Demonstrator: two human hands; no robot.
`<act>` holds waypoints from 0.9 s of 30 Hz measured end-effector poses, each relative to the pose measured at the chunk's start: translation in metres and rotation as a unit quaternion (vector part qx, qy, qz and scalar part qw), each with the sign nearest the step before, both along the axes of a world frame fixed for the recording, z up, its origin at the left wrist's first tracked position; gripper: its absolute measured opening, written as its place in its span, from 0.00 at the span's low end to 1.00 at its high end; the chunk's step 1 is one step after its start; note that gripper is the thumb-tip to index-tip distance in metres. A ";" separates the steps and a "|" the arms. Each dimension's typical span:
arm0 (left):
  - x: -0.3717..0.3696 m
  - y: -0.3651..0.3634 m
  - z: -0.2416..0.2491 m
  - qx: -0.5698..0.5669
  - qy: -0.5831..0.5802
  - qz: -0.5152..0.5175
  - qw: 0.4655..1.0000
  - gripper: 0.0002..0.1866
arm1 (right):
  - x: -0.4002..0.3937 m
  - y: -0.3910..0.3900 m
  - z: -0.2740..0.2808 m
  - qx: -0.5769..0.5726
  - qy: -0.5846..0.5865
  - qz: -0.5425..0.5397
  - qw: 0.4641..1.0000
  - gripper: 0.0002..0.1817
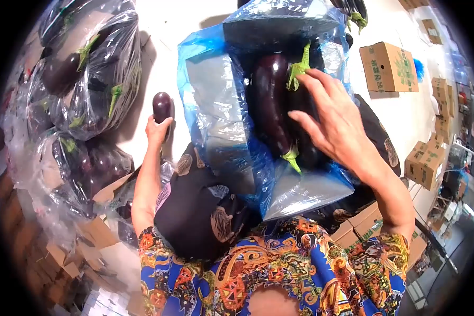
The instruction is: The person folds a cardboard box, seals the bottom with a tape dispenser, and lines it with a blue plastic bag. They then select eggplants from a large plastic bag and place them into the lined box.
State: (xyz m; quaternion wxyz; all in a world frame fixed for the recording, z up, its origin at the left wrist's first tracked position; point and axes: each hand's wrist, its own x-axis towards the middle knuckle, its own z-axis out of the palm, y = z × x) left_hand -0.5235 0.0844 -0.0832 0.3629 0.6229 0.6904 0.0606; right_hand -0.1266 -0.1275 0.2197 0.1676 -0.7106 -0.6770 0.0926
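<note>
My left hand (157, 129) is wrapped round the lower part of an eggplant (163, 105) on the pale floor at the left, its rounded dark end pointing away from me. In front of me stands a carton lined with blue plastic film (216, 95), its flaps folded outward. Inside it lies a long glossy purple eggplant (271, 100) with its green stem towards me. Beside that is a darker eggplant whose green stem (298, 68) points away. Over this second one, my right hand (334, 108) has thumb and fingers spread, the fingertips near the stem.
Clear plastic bags of eggplants (89, 68) are piled at the left. More eggplants (357, 13) show beyond the carton. A closed cardboard box (387, 68) stands at the right, with further boxes (426, 160) behind. Loose cardboard (97, 234) lies at the lower left.
</note>
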 end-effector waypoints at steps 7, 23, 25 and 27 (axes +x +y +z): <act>0.043 -0.001 0.044 0.144 -0.056 0.000 0.988 0.42 | 0.002 0.011 -0.059 -0.118 0.037 -0.154 0.980 0.46; 0.208 -0.060 0.344 0.095 -0.459 -0.320 0.824 0.41 | -0.028 0.057 0.114 0.059 0.427 -0.065 0.900 0.37; 0.176 -0.048 0.327 0.133 -0.408 -0.246 0.869 0.39 | -0.015 0.052 0.060 0.020 0.409 -0.061 0.910 0.41; 0.138 -0.032 0.287 0.125 -0.431 -0.185 0.874 0.37 | -0.002 0.031 0.005 -0.020 0.327 -0.084 0.941 0.47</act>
